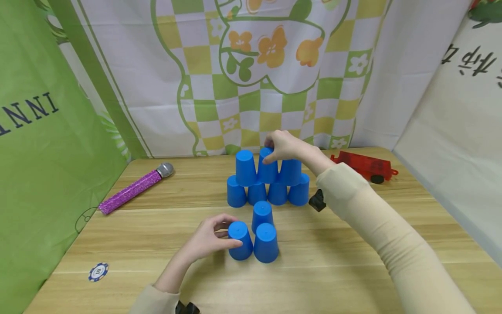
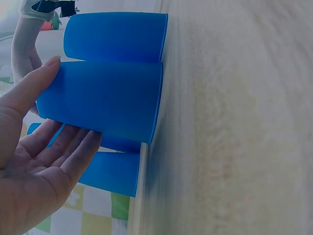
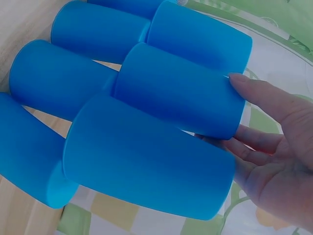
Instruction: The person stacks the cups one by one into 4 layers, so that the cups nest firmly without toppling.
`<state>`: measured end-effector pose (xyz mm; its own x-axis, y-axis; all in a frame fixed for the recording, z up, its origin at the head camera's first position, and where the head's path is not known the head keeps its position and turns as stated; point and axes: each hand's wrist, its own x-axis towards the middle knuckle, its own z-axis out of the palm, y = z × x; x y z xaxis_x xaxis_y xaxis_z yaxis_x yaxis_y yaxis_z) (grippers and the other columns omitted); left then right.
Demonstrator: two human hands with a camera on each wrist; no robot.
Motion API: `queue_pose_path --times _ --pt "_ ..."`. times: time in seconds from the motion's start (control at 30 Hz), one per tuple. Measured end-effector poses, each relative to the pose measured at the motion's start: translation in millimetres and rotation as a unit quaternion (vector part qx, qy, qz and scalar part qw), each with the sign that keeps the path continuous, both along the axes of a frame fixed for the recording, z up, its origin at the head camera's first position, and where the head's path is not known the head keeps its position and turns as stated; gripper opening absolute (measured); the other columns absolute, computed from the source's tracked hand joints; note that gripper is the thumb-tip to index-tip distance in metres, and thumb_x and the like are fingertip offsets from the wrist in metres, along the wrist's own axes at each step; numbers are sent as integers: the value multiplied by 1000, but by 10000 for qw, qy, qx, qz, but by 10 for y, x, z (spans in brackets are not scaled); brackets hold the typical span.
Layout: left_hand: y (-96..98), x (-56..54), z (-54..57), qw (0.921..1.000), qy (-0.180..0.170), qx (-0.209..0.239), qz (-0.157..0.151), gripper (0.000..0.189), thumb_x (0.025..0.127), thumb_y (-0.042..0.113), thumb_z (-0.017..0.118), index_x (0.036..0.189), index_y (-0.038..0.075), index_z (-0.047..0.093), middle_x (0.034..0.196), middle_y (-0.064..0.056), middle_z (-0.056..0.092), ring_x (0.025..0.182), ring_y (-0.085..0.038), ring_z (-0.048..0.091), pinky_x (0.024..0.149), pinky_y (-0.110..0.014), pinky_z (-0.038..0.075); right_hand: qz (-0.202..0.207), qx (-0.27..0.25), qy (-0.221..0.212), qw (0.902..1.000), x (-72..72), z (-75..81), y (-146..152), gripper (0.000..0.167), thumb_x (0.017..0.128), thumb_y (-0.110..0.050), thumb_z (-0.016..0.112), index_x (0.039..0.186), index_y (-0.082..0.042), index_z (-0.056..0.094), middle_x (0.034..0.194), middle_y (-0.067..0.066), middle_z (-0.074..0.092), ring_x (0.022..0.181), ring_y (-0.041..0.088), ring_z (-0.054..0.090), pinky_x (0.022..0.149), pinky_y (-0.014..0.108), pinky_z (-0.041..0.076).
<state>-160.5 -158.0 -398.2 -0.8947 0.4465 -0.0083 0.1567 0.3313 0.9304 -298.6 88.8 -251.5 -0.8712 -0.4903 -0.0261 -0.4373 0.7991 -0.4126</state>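
Observation:
Upside-down blue cups make a two-level wall at the back of the table. Its lower row includes a left-end cup (image 1: pixel 236 192); the upper row has three. My right hand (image 1: pixel 285 146) holds the upper row's middle cup (image 3: pixel 178 90) near its closed end, thumb on one side and fingers on the other. That cup sits between the upper left cup (image 1: pixel 245 168) and the upper right cup (image 1: pixel 290 172). In front, my left hand (image 1: pixel 208 240) grips the front left cup (image 2: pixel 100 98) between thumb and fingers. Beside it stand a front right cup (image 1: pixel 266 244) and another cup (image 1: pixel 262 216) behind.
A purple glittery microphone (image 1: pixel 133 190) lies at the left of the wooden table (image 1: pixel 329 274). Nearer the front left is a poker chip (image 1: pixel 98 271). A red toy trailer (image 1: pixel 364 166) stands at the back right. Printed cloth (image 1: pixel 274 109) hangs behind the table.

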Motion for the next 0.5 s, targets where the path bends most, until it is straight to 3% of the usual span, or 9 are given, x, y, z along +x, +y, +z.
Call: queue_pose_path --times 0.5 --pt "0 0 -5 10000 -8 9 -4 50 78 25 78 119 5 57 119 -14 62 113 -30 60 97 -44 50 30 -98 -67 9999 22 64 85 60 80 -26 75 128 2 52 127 19 58 117 31 55 98 43 48"
